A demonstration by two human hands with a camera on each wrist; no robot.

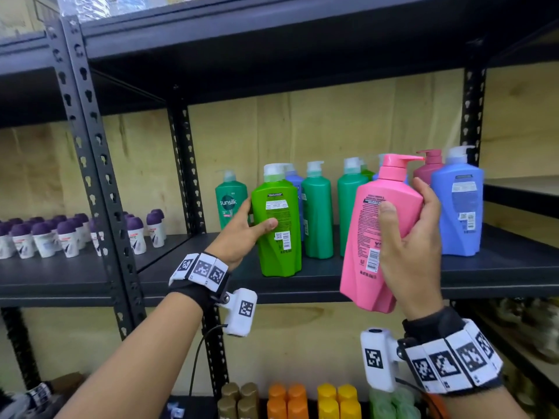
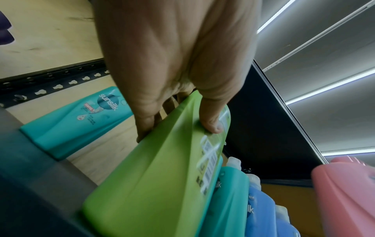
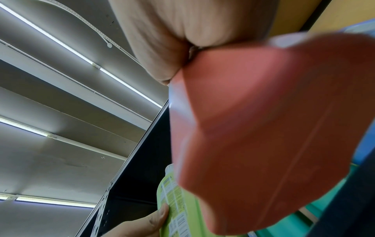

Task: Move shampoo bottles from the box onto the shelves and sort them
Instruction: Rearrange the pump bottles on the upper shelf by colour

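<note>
My left hand (image 1: 251, 223) grips a lime green pump bottle (image 1: 276, 225) that stands at the front of the dark middle shelf (image 1: 499, 267), thumb on its back label. The same green bottle (image 2: 154, 176) fills the left wrist view under my left hand (image 2: 178, 126). My right hand (image 1: 411, 234) holds a pink pump bottle (image 1: 378, 234) tilted in the air in front of the shelf edge. In the right wrist view the pink bottle (image 3: 263, 136) is blurred and hides most of my right hand (image 3: 172, 40). Teal, blue and magenta bottles stand behind.
A teal Sunsilk bottle (image 1: 230, 201) stands at the shelf's left, a large blue bottle (image 1: 458, 204) at its right. Several purple-capped roll-ons (image 1: 45, 237) fill the left bay. Gold, orange and yellow bottles (image 1: 290, 400) sit on the shelf below. Slotted uprights (image 1: 99, 176) frame the bay.
</note>
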